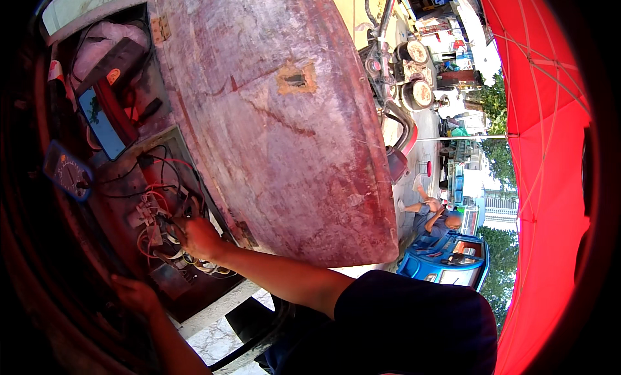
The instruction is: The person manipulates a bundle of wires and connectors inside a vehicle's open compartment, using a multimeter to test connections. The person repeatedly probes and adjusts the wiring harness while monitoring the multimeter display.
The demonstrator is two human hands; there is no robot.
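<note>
My right hand (202, 238) reaches into an open compartment, fingers closed on something dark and thin among a tangle of wires and connectors (155, 221). I cannot make out what it is. My left hand (137, 296) is in shadow at the compartment's near edge, its fingers partly stretched out and nothing visible in them. A blue-framed multimeter (68, 172) leans at the left of the compartment. Black and red leads (169, 165) run over the wiring. A finned metal box (173, 279) sits below the wires.
A worn reddish lid (278, 129) stands open beside the compartment. A phone-like screen (103, 122) and a pinkish bag (113, 48) lie in an adjoining bay. Beyond are handlebars (388, 110), a seated person (440, 223), a blue vehicle (446, 262) and a red canopy (550, 161).
</note>
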